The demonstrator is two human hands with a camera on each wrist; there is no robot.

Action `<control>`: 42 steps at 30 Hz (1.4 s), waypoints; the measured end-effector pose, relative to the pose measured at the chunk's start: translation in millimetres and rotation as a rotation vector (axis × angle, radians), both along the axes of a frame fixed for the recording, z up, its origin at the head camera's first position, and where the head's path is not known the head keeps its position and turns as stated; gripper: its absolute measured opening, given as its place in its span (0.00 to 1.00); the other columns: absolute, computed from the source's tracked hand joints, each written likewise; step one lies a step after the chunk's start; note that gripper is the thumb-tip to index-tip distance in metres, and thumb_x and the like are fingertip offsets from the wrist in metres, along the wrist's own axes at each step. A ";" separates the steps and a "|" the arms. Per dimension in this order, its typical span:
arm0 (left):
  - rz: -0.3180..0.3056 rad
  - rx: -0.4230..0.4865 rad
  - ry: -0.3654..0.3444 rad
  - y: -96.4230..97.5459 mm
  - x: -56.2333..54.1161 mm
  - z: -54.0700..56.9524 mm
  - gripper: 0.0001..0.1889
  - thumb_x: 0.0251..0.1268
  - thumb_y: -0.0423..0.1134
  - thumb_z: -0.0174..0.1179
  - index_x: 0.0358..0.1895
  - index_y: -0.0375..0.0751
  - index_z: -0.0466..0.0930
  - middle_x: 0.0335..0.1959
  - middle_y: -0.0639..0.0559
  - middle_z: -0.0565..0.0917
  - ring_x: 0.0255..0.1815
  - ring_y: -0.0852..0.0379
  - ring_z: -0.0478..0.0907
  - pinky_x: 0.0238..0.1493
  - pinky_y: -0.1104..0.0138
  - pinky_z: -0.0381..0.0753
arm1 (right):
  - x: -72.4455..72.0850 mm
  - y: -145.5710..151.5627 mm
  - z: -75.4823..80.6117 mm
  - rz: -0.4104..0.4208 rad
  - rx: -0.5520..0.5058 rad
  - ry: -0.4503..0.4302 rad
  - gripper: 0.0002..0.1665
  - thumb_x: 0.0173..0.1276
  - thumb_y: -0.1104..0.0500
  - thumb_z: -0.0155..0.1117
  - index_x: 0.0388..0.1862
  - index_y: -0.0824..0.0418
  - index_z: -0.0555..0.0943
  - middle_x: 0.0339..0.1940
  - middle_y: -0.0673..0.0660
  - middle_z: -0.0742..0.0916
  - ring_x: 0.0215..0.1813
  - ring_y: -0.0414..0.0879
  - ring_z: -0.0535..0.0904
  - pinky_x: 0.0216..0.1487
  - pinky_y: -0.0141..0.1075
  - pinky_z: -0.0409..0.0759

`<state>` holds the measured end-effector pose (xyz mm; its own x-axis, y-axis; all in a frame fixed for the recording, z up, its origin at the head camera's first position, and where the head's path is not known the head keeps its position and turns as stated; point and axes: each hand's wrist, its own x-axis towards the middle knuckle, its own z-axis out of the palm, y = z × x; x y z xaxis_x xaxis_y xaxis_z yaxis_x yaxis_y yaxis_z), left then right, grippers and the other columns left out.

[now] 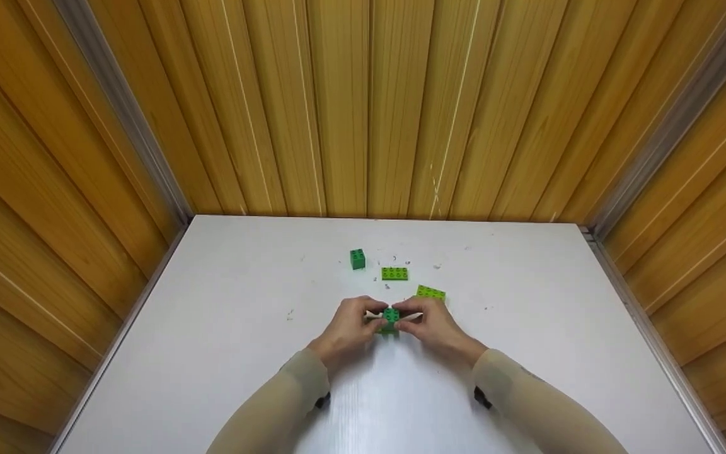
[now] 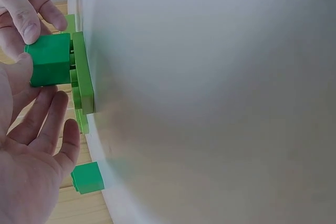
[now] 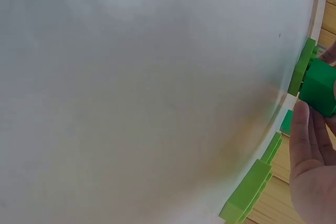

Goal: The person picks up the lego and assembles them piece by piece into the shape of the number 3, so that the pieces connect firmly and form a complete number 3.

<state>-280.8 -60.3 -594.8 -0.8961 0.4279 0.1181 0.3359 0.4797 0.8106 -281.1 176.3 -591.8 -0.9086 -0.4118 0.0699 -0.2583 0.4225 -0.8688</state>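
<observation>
A dark green toy brick [image 1: 391, 315] is pinched between my left hand [image 1: 351, 323] and my right hand [image 1: 432, 323], thumbs on the near side. Directly beneath it a flat lime green brick [image 2: 84, 80] lies on the table. Studs show in the narrow gap between the two bricks in the left wrist view; I cannot tell whether they are joined. The left hand's other fingers [image 2: 65, 142] spread loosely beside the lime brick. In the right wrist view, the right hand's fingers [image 3: 300, 129] reach to the dark green brick's side.
Another dark green brick [image 1: 357, 259] stands farther back, left of centre. One flat lime brick [image 1: 394, 273] lies behind the hands, and another [image 1: 431, 292] sits just beyond the right hand. Wood-patterned walls [image 1: 338, 113] border the white table [image 1: 243, 271].
</observation>
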 end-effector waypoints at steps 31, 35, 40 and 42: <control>0.058 0.018 -0.174 -0.4 -5.9 5.5 0.15 0.76 0.31 0.72 0.62 0.36 0.92 0.57 0.44 0.96 0.62 0.47 0.92 0.69 0.51 0.91 | -6.1 -4.4 -1.5 -0.045 -0.015 -0.078 0.18 0.74 0.66 0.79 0.61 0.63 0.93 0.55 0.61 0.94 0.58 0.57 0.93 0.62 0.46 0.94; 0.059 0.029 -0.192 -1.4 -6.3 4.3 0.15 0.74 0.31 0.73 0.60 0.36 0.93 0.56 0.45 0.96 0.61 0.48 0.93 0.68 0.50 0.91 | -5.2 -4.6 -1.4 -0.038 -0.014 -0.081 0.18 0.73 0.67 0.78 0.61 0.63 0.93 0.55 0.61 0.94 0.58 0.58 0.93 0.63 0.47 0.93; 0.065 0.022 -0.218 -2.6 -5.9 4.4 0.15 0.74 0.32 0.73 0.60 0.38 0.93 0.56 0.46 0.96 0.62 0.49 0.92 0.71 0.49 0.89 | -6.2 -3.9 -1.8 -0.023 -0.020 -0.080 0.19 0.73 0.67 0.78 0.62 0.65 0.92 0.55 0.64 0.94 0.59 0.61 0.93 0.63 0.48 0.94; 0.070 0.020 -0.228 -2.5 -6.6 4.3 0.15 0.75 0.33 0.73 0.61 0.39 0.93 0.56 0.48 0.96 0.60 0.50 0.92 0.71 0.50 0.89 | -6.7 -3.7 -1.0 -0.029 -0.020 -0.088 0.19 0.73 0.67 0.79 0.62 0.65 0.92 0.55 0.64 0.94 0.59 0.60 0.93 0.63 0.47 0.94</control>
<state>-287.4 -62.8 -590.5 -0.9279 0.3635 -0.0831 0.1095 0.4787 0.8711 -287.8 172.6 -592.9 -0.9231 -0.3845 -0.0030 -0.1681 0.4108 -0.8961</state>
